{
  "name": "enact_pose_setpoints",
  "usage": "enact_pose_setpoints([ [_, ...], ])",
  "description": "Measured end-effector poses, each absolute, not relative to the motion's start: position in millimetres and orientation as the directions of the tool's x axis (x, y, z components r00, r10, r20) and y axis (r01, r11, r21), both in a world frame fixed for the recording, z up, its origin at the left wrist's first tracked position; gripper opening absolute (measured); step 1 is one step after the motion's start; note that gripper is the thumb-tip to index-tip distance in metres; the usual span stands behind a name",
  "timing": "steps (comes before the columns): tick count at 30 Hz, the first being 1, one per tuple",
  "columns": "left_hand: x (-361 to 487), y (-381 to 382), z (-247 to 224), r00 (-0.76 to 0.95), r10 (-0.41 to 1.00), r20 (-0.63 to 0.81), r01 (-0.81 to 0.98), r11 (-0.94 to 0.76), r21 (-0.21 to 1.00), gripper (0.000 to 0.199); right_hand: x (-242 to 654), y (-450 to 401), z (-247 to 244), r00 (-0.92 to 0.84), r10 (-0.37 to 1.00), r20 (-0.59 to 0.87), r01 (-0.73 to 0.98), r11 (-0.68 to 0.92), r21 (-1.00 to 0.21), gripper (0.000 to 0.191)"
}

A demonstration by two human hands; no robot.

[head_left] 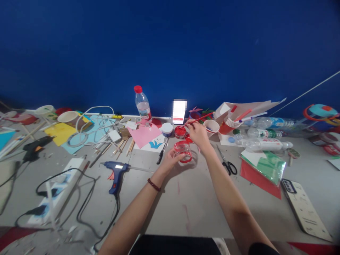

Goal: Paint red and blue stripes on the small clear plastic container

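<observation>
While the left hand point(172, 160) grips a clear plastic piece point(186, 156) rimmed in red, the right hand point(198, 134) pinches a thin red brush point(204, 117) between thumb and fingers. The brush slants down to the left, so its tip end meets the mouth of the red paint jar point(180, 133); whether the bristles are in the paint is too small to tell. The plastic piece is at the centre, just in front of that jar, probably held there so little travel separates paint and rim. The left hand takes it from its left side, thumb across the front, which leaves the right side and much of the far rim free for access.

Around the jar, space is tight: a white-lidded jar point(167, 129) stands just to its left, and a paper cup point(211, 127) sits beyond the right hand. Behind them rises the blue wall point(170, 53), limiting any reach forward. Toward the person, the counter point(199, 198) opens out between the forearms, marked only by red streaks point(186, 216), down to its near edge by the lap. This bare stretch seems the easiest room for turning the piece. Sideways, the glue gun point(115, 173) and its cord bound the left, while scissors point(228, 167) lie near the right forearm.
</observation>
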State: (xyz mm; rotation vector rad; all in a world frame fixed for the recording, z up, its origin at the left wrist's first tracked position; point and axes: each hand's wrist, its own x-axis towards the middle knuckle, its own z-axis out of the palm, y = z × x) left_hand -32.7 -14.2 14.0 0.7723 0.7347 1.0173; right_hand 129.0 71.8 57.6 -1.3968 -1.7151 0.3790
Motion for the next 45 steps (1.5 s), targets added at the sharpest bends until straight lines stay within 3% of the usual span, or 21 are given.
enact_pose_setpoints([
  [7, -32.7, -14.8, 13.7, 0.342, 0.93, -0.135, -0.453, 0.289, 0.844, 0.048, 126.2, 66.5, 65.4, -0.005, 0.921, 0.389, 0.561, 0.325, -0.761, 0.016],
  [17, -35.8, -13.6, 10.6, 0.369, 0.918, -0.146, -0.439, 0.311, 0.843, 0.048, 145.6, 62.5, 86.8, 0.297, 0.893, 0.339, 0.084, 0.329, -0.94, 0.029],
  [22, -36.1, -14.8, 12.4, 0.378, 0.913, -0.155, -0.435, 0.323, 0.841, 0.046, 152.2, 45.8, 100.1, 0.28, 0.908, 0.312, -0.059, 0.34, -0.938, 0.037],
  [26, -36.1, -13.7, 10.6, 0.359, 0.921, -0.151, -0.431, 0.307, 0.848, 0.049, 159.7, 28.9, 103.7, 0.253, 0.922, 0.294, -0.045, 0.314, -0.948, 0.037],
  [34, -37.0, -12.8, 13.3, 0.341, 0.928, -0.152, -0.448, 0.302, 0.841, 0.051, 158.5, -11.2, 78.7, 0.431, 0.84, 0.33, 0.059, 0.339, -0.939, 0.026],
  [38, -36.7, -12.7, 15.0, 0.348, 0.92, -0.181, -0.454, 0.335, 0.825, 0.05, 146.1, -34.9, 66.4, 0.501, 0.737, 0.454, 0.19, 0.418, -0.888, 0.025],
  [45, -36.1, -13.8, 15.2, 0.385, 0.902, -0.195, -0.44, 0.365, 0.821, 0.053, 138.5, -54.5, 60.4, 0.39, 0.621, 0.679, 0.458, 0.509, -0.729, 0.008],
])
